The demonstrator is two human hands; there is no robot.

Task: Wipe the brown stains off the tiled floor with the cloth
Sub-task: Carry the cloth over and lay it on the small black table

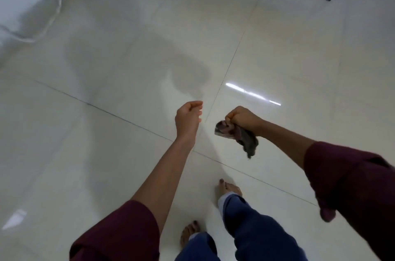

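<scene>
So, state now:
R hand: fist closed tight round the cloth, held in the air above the floor; most of the cloth hangs below the fist.
L hand: fingers loosely curled, holds nothing, near the R hand but not touching.
Tiled floor: glossy, pale; brown stains can't be made out, pic is blurred.
Feet: bare, under the arms.

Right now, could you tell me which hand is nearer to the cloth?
Right. The right hand grips the cloth; the left hand hangs beside it, apart and holding nothing.
</scene>
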